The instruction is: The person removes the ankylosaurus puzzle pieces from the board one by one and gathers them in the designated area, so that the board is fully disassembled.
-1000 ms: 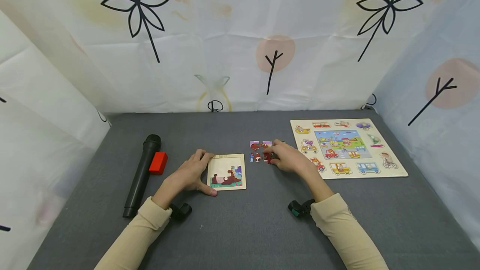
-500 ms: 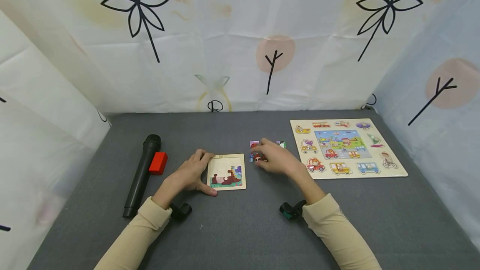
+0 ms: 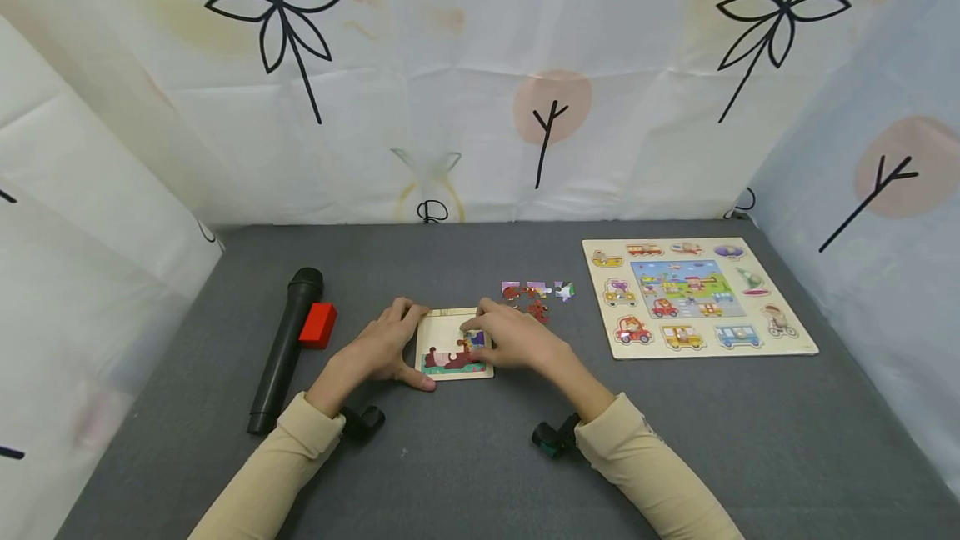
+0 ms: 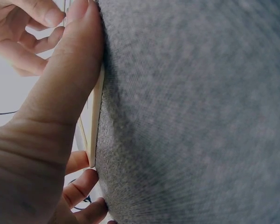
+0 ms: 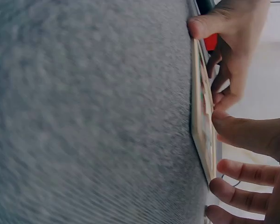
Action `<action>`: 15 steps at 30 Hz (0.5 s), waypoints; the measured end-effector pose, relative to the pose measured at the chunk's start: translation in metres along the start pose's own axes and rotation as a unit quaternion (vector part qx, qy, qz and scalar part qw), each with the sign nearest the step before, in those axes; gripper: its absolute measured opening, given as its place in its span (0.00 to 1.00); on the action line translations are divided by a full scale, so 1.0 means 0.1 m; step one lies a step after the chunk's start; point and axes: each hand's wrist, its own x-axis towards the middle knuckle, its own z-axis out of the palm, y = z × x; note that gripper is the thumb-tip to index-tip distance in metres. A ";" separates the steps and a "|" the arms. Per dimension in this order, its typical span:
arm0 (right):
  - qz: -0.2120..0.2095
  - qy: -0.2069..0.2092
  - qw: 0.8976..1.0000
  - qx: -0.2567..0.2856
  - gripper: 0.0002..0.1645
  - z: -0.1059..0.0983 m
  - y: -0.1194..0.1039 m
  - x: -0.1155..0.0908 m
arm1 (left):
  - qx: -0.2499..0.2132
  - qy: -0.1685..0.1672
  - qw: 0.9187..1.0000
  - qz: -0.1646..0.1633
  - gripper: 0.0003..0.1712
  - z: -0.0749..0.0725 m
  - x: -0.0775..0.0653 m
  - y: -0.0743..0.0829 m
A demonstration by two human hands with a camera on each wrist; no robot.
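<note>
A small square wooden puzzle tray (image 3: 444, 329) lies on the table, its lower part and right side filled with pieces of a brown animal picture. My left hand (image 3: 384, 346) holds it at the left, with the thumb at the near corner and the fingers by the far edge. My right hand (image 3: 521, 338) is over the tray's right side, thumb and fingers close together around a puzzle piece that they mostly hide. Several loose puzzle pieces (image 3: 537, 312) lie just beyond, to the right of the tray.
A large wooden vehicle puzzle board (image 3: 686, 290) lies at the back right. On the left are a black microphone (image 3: 283, 348) and a red block (image 3: 318, 326) beside it. White patterned cloth (image 3: 480, 82) stands behind the grey table.
My right hand has moved left from the loose pieces to the tray. The piece at the near left of the group is gone from its spot. My left hand stays put.
</note>
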 end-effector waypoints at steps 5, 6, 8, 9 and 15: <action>0.010 -0.005 1.000 -0.017 0.26 0.03 -0.03 0.01 | 0.002 -0.001 1.000 0.000 0.66 -0.01 0.00 0.01; 0.011 -0.004 1.000 -0.020 0.25 0.04 -0.03 0.01 | 0.002 -0.002 1.000 -0.002 0.66 -0.01 0.00 0.01; 0.014 -0.003 1.000 -0.018 0.25 0.04 -0.03 0.01 | 0.002 -0.002 1.000 -0.004 0.66 -0.01 0.00 0.01; 0.016 -0.002 1.000 -0.016 0.24 0.04 -0.03 0.02 | 0.002 -0.003 1.000 -0.004 0.66 -0.01 0.00 0.01; 0.024 0.000 1.000 -0.007 0.24 0.05 -0.04 0.02 | -0.005 -0.004 1.000 -0.005 0.66 -0.01 0.00 0.01</action>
